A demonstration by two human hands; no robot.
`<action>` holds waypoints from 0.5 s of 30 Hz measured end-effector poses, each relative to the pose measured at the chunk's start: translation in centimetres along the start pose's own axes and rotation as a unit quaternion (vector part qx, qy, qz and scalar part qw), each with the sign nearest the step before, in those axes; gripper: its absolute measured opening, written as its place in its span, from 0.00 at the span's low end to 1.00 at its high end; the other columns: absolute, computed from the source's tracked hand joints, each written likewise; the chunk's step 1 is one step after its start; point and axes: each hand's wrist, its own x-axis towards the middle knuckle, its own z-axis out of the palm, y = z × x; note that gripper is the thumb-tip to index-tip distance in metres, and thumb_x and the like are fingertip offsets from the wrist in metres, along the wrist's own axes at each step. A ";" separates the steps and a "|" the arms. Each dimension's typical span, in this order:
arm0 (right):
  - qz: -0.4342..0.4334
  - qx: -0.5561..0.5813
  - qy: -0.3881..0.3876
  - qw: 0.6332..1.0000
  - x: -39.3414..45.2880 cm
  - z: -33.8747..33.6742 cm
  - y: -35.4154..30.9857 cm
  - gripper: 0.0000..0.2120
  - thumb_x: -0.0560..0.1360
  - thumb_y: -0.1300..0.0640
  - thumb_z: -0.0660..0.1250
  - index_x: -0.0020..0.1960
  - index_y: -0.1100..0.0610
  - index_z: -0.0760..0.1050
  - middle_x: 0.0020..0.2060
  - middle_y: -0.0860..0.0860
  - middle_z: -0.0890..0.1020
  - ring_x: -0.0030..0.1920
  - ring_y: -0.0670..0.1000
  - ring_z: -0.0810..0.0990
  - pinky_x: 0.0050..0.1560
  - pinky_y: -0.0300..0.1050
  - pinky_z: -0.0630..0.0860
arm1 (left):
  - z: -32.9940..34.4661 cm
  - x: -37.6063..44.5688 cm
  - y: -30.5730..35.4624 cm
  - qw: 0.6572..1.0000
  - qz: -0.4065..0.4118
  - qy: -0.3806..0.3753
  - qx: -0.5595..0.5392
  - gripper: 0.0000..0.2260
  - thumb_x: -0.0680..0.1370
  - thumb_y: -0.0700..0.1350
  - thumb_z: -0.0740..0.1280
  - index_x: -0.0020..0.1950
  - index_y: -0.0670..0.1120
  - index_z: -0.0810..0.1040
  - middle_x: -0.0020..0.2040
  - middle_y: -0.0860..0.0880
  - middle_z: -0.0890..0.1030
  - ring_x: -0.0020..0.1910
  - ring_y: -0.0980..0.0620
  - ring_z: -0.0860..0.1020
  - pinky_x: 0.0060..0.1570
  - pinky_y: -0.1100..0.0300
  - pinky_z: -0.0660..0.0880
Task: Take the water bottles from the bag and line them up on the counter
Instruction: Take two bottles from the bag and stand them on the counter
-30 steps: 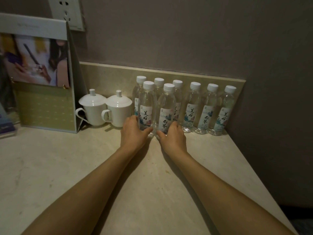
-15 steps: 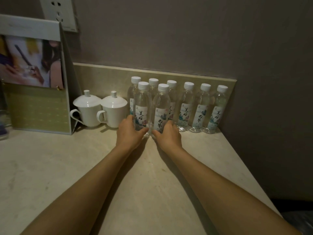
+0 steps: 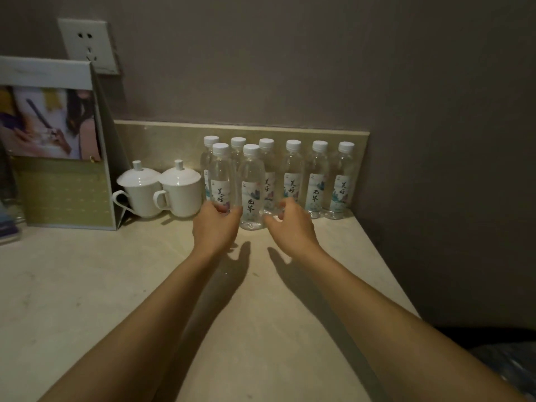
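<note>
Eight water bottles stand upright on the counter (image 3: 87, 285) at its far right end, six in a back row against the low stone backsplash (image 3: 162, 140) and two set just in front of that row's left end. The front left bottle (image 3: 221, 178) and the front right bottle (image 3: 253, 187) stand side by side, touching or nearly so, and they partly hide the back-row bottles behind them. The left hand (image 3: 216, 227) sits at the base of the front left bottle with its fingers curled around the lower part; it looks loosely closed on it, likely steadying it or nudging it square. The right hand (image 3: 291, 227) hangs open just right of the front right bottle, fingers bent but gripping nothing, clear of the plastic. The back row probably fills the space between the two lidded white cups (image 3: 162, 192) on the left and the side wall on the right, which would explain why a second row starts in front. A dark bag (image 3: 510, 364) shows at the near right edge, below counter level; whether bottles remain inside cannot be told. A standing printed card (image 3: 55, 146) fills the far left.
</note>
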 end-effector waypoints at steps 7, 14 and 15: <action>-0.009 0.077 0.057 0.995 -4.6 -9.6 5.2 0.13 0.76 0.50 0.65 0.57 0.56 0.76 0.47 0.52 0.82 0.49 0.53 0.80 0.52 0.49 0.77 | 5.6 -9.3 6.4 0.993 0.036 -0.080 -0.081 0.10 0.79 0.49 0.67 0.46 0.42 0.80 0.39 0.46 0.81 0.39 0.50 0.80 0.43 0.55 0.77; -0.032 0.123 0.168 0.977 -11.6 -22.2 15.8 0.06 0.77 0.52 0.65 0.44 0.52 0.76 0.34 0.46 0.81 0.37 0.44 0.79 0.33 0.34 0.71 | 16.6 -22.2 12.3 0.979 0.087 -0.148 -0.110 0.09 0.80 0.51 0.66 0.44 0.47 0.80 0.36 0.50 0.81 0.34 0.55 0.78 0.32 0.65 0.72; -0.027 0.127 0.186 0.974 -12.7 -23.9 17.6 0.06 0.77 0.51 0.65 0.43 0.51 0.76 0.33 0.46 0.80 0.36 0.43 0.79 0.32 0.33 0.69 | 18.4 -24.1 12.9 0.976 0.095 -0.160 -0.112 0.09 0.80 0.51 0.66 0.44 0.48 0.80 0.35 0.51 0.81 0.32 0.55 0.77 0.33 0.63 0.72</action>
